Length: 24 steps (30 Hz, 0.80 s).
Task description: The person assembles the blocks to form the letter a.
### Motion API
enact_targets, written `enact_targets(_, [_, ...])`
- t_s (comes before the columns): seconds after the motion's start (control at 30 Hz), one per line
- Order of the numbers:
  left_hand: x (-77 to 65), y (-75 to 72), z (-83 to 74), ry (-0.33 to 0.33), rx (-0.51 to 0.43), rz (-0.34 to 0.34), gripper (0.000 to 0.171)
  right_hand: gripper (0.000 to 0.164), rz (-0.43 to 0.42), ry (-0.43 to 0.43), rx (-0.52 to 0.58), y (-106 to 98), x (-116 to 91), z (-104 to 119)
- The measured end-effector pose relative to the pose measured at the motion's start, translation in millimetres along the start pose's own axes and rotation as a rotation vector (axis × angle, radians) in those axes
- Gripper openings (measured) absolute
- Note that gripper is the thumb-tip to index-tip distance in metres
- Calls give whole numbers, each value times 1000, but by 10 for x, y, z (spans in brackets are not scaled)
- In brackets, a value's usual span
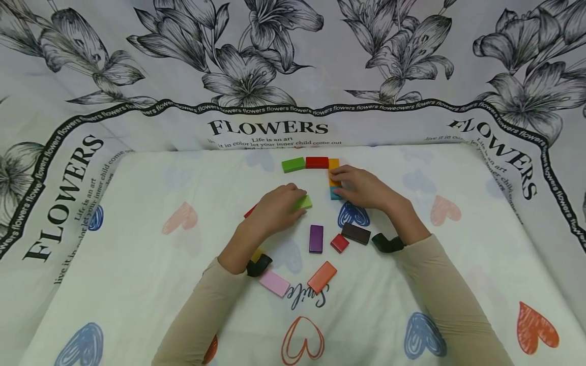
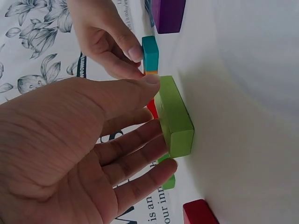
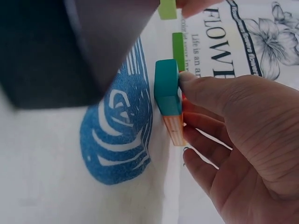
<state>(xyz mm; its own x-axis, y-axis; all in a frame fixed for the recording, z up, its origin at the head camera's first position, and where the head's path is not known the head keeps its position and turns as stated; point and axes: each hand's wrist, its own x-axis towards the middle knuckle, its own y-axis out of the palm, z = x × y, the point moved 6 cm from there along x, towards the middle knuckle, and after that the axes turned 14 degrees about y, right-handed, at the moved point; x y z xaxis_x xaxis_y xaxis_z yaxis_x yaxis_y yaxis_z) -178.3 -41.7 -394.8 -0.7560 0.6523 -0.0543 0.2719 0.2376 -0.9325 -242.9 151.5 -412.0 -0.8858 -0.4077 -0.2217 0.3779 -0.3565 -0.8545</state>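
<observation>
My left hand [image 1: 279, 206] holds a light green block [image 2: 175, 119], thumb at one end and fingers along its far side. Further away, my right hand [image 1: 366, 187] is over an L-shaped row of blocks. Its thumb touches the teal block [image 3: 167, 86], while its loosely bent fingers lie by the yellow-orange block [image 3: 174, 128]. That pair meets the red block [image 1: 317, 162] at the row's corner, and a green block [image 1: 293, 164] continues it leftward. Part of the yellow-orange block is hidden under the right fingers in the head view.
Nearer me lie a purple block [image 1: 316, 239], a dark block [image 1: 355, 234], a small red block [image 1: 340, 243], an orange block [image 1: 322, 277] and a pink block [image 1: 273, 283]. Another red block [image 2: 198, 212] and a yellow block [image 1: 257, 254] are partly hidden by my left arm.
</observation>
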Motion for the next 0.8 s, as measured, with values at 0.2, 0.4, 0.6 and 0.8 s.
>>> enact_targets(0.2, [2,11,-18,6,21,-18,44,50,11,-1,-4,11,7,-15])
enact_targets(0.4, [20,40,-8,8,28,-26,44,50,11,2,-9,8,5,-23])
enact_targets(0.6, [42,61,-15,15,12,-20,45,50,12,-2,-8,-4,-6,-40])
enact_targets(0.8, [44,71,-17,26,-23,-12,44,50,17,5,-3,-12,-9,-17])
